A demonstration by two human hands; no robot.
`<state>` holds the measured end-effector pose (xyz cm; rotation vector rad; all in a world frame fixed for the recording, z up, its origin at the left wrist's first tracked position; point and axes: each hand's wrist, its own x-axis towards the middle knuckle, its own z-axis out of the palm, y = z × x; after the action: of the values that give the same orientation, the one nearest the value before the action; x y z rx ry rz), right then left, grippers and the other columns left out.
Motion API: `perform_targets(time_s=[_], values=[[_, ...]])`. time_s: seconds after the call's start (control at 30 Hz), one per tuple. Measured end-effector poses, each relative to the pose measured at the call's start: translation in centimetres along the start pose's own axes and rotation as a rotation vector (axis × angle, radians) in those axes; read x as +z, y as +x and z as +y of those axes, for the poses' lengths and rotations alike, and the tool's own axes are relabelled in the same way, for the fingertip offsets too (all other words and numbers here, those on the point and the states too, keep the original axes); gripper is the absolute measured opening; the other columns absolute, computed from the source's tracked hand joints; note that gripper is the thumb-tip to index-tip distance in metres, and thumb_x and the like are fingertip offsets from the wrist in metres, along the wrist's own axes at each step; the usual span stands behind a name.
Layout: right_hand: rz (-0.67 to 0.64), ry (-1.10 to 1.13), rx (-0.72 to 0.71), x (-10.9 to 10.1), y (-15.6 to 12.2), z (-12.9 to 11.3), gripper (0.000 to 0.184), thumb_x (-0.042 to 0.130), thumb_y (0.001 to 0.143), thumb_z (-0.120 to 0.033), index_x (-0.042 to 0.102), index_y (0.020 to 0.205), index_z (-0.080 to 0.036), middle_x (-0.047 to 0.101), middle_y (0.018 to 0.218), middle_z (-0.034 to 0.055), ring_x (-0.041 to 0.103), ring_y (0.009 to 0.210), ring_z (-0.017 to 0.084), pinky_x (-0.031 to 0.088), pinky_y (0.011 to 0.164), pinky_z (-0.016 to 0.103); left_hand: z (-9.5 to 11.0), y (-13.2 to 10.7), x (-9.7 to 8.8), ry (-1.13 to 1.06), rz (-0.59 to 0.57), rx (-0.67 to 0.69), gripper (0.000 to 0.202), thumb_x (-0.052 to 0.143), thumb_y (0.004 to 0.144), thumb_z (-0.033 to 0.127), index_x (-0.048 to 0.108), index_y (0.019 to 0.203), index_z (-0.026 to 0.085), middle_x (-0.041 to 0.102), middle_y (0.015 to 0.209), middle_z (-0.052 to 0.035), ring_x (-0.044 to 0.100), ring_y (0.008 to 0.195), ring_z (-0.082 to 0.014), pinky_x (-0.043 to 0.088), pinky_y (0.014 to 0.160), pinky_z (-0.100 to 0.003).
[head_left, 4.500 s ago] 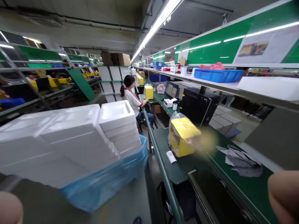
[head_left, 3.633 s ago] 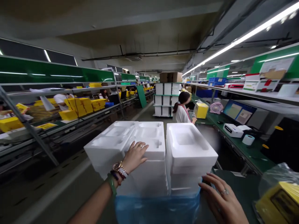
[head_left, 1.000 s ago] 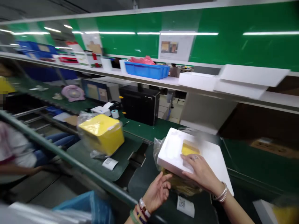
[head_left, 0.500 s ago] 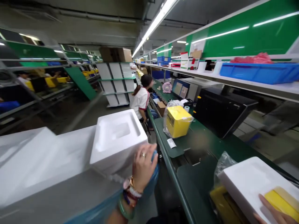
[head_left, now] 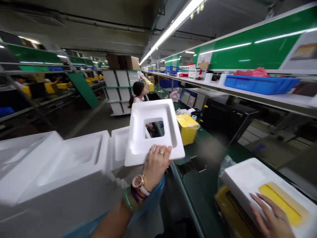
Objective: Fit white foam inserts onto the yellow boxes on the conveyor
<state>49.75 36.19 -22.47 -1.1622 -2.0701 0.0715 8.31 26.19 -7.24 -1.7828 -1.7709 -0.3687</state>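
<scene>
My left hand (head_left: 155, 164) grips the near edge of a white foam insert (head_left: 153, 135) with a square hole, holding it up tilted above the stacks of white foam inserts (head_left: 64, 158) on my left. My right hand (head_left: 271, 218) lies flat, fingers spread, on another white foam piece (head_left: 250, 180) that caps a yellow box (head_left: 231, 215) in a clear plastic bag on the green conveyor table (head_left: 198, 185). The yellow box shows through the foam's opening.
A second bagged yellow box (head_left: 187, 128) stands farther along the table beside a black machine (head_left: 226, 120). A seated person (head_left: 138, 92) works beyond it. A shelf above carries a blue bin (head_left: 260, 84). Blue plastic (head_left: 151, 198) wraps the foam stacks.
My left hand has lifted one foam insert off the stack and raised it, tilted. My right hand has stayed on the foam-capped yellow box.
</scene>
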Motion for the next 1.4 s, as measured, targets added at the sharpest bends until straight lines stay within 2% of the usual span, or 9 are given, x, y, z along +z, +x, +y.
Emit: perform_targets(time_s=[0.13,0.27,0.47,0.63,0.73,0.9,1.07,1.23,1.4], values=[[0.027,0.223,0.211,0.5,1.1,-5.3,0.040,0.049,0.091,-0.046,0.054,0.127,-0.028,0.053,0.133,0.0087,0.050,0.122,0.030,0.043,0.103,0.056,5.0,-0.4,1.0,-0.164,0.041,0.337,0.021,0.053,0.089,0.013,0.057,0.109,0.018,0.062,0.102,-0.0046,0.056,0.097,-0.0216,0.039,0.106,-0.046],[0.181,0.739,0.502,-1.4,3.8,-6.5,0.057,0.047,0.091,-0.052,0.038,0.142,-0.029,0.039,0.149,0.0081,0.041,0.134,0.027,0.042,0.106,0.049,7.1,-2.2,4.9,-0.218,0.131,0.555,0.018,0.050,0.090,0.009,0.059,0.102,0.020,0.063,0.106,-0.0030,0.056,0.105,-0.0203,0.027,0.115,-0.053],[0.026,1.104,0.662,-5.8,4.8,-6.5,0.084,0.058,0.077,-0.066,0.029,0.149,-0.032,0.047,0.144,0.0094,0.047,0.129,0.030,0.038,0.108,0.048,4.1,-6.6,11.0,-0.297,0.182,0.736,0.019,0.056,0.087,0.008,0.061,0.099,0.022,0.065,0.102,-0.0004,0.056,0.117,-0.0206,0.020,0.120,-0.055],[-0.377,0.905,0.640,-3.2,3.0,-6.7,0.102,0.077,0.066,-0.055,0.025,0.151,-0.030,0.038,0.150,0.0109,0.043,0.132,0.032,0.036,0.110,0.049,0.2,-10.7,14.4,-0.368,0.089,0.715,0.027,0.055,0.086,0.005,0.061,0.102,0.025,0.065,0.122,-0.0022,0.040,0.138,-0.0236,0.022,0.120,-0.053],[-0.362,0.891,0.678,1.9,0.5,-6.7,0.098,0.073,0.072,-0.050,0.018,0.152,-0.034,0.030,0.156,0.0060,0.035,0.139,0.029,0.029,0.115,0.048,-1.1,-13.0,16.8,-0.424,-0.009,0.391,0.044,0.046,0.086,0.001,0.055,0.122,0.026,0.052,0.142,-0.0090,0.026,0.145,-0.0278,0.029,0.116,-0.056],[-0.207,0.888,0.847,11.4,-4.9,-7.7,0.099,0.075,0.068,-0.050,0.024,0.150,-0.029,0.024,0.158,0.0062,0.027,0.143,0.029,0.020,0.120,0.045,-0.4,-17.1,21.7,-0.802,-0.419,-0.518,0.051,0.034,0.094,0.029,0.033,0.142,0.012,0.063,0.126,-0.0193,0.062,0.117,-0.0256,0.053,0.097,-0.045],[0.014,1.248,1.342,18.7,-6.9,-7.6,0.115,0.081,0.060,-0.049,0.015,0.152,-0.025,0.060,0.128,0.0118,0.059,0.115,0.032,0.045,0.102,0.048,2.1,-19.4,24.6,-0.864,-0.497,-0.580,0.057,0.042,0.087,0.046,0.045,0.134,0.014,0.050,0.141,-0.0174,0.038,0.139,-0.0320,0.031,0.116,-0.053],[0.200,1.447,1.469,23.5,-5.6,-5.6,0.100,0.081,0.059,-0.048,0.032,0.143,-0.030,0.066,0.120,0.0064,0.064,0.104,0.027,0.055,0.083,0.041,4.2,-15.7,27.2,-1.069,-0.519,-0.895,0.074,0.047,0.085,0.050,0.028,0.144,0.011,0.034,0.151,-0.0223,0.029,0.143,-0.0325,0.026,0.117,-0.051],[0.052,1.271,1.515,25.7,-5.1,-3.0,0.101,0.075,0.057,-0.062,0.034,0.142,-0.028,0.059,0.131,0.0108,0.058,0.113,0.030,0.054,0.076,0.039,7.5,-10.5,31.6,-1.496,-0.778,-1.407,0.081,0.052,0.086,0.058,0.006,0.147,0.032,0.038,0.150,-0.0159,0.045,0.133,-0.0313,0.050,0.094,-0.051]])
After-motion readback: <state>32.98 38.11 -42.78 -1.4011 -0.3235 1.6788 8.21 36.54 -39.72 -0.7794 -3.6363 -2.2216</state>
